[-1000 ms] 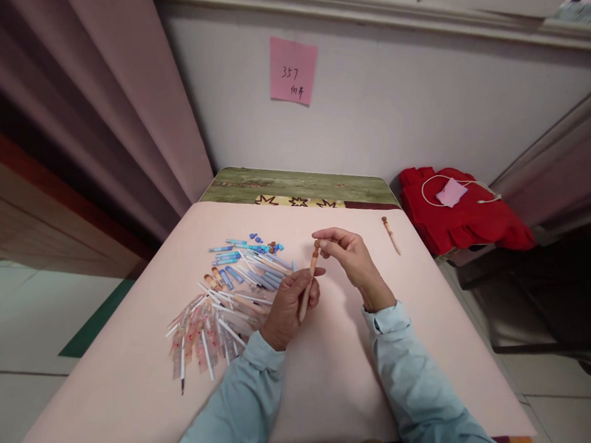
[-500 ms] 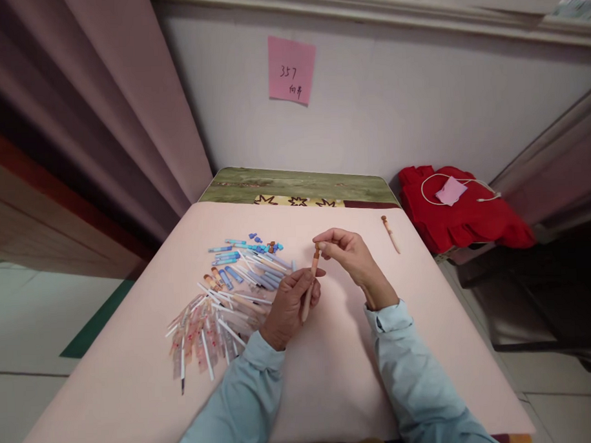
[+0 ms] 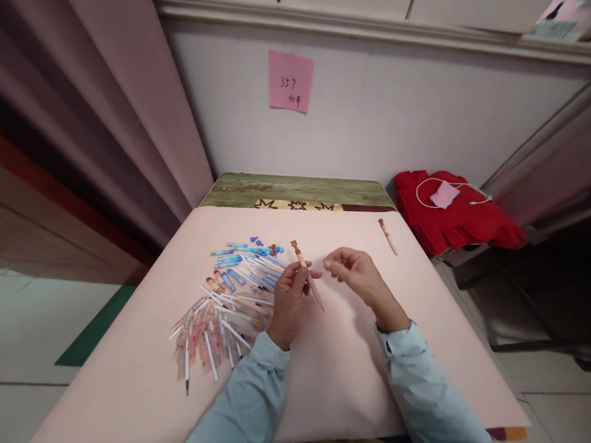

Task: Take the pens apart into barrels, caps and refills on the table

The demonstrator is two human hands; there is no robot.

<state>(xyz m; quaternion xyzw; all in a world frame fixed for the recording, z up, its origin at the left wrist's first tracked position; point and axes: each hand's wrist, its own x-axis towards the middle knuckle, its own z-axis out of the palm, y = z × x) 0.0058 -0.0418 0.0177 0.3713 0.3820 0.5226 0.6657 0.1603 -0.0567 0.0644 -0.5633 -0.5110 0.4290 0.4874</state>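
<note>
My left hand (image 3: 289, 300) grips a tan pen (image 3: 307, 275) near its middle, brown cap end tilted up and to the left, tip pointing down and right. My right hand (image 3: 356, 275) hovers just to the right of it, fingers loosely curled and apart, holding nothing that I can see and not touching the pen. Both hands are over the pink table (image 3: 330, 369). A pile of pen parts (image 3: 230, 295), with blue caps, tan barrels and white refills, lies left of my left hand.
A second assembled tan pen (image 3: 388, 236) lies alone at the table's far right. A red cloth bundle (image 3: 453, 213) with a white cord sits beyond the right edge. A pink note (image 3: 291, 81) is on the wall. Curtains hang at left.
My right hand has let go of the pen's cap end and drawn back to the right. My left hand has swung the pen so its cap now leans left.
</note>
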